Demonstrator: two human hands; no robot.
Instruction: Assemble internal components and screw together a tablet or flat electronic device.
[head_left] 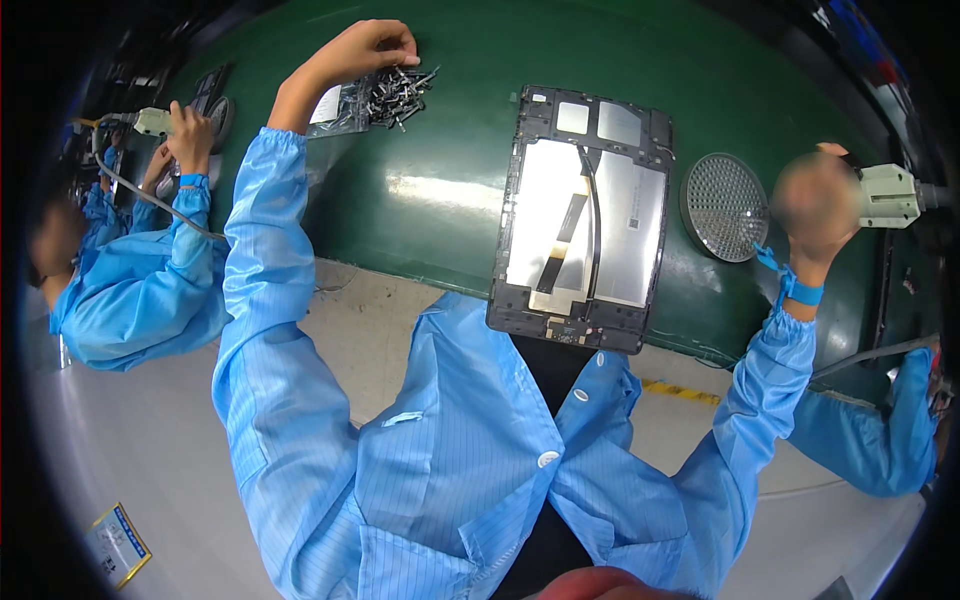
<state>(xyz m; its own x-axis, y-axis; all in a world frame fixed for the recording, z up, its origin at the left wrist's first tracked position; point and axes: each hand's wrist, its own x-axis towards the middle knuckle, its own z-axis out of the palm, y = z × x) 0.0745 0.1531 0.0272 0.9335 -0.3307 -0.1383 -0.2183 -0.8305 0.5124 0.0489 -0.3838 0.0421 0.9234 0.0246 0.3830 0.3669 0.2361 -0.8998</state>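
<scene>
My left hand (368, 50) is at the far left of the bench, fingers curled and tips pressed together at the edge of a pile of small black and silver parts (395, 98). Any piece between those fingertips is hidden. The pile lies on a clear plastic bag (345, 112). My right hand (822, 205), out to the right, is closed round a cream corded power tool (888, 197); a blur covers most of its fingers. An opened tablet (620, 225) lies between my hands, its silver battery packs, black ribbon cable and dark frame facing up.
A round perforated metal tray (722, 207) lies between tablet and right hand. The green bench (430, 220) ends just before my body, with the tablet reaching over its front edge. Co-workers in blue sit left (150, 290) and right (870, 440). A grey cable (160, 195) hangs at left.
</scene>
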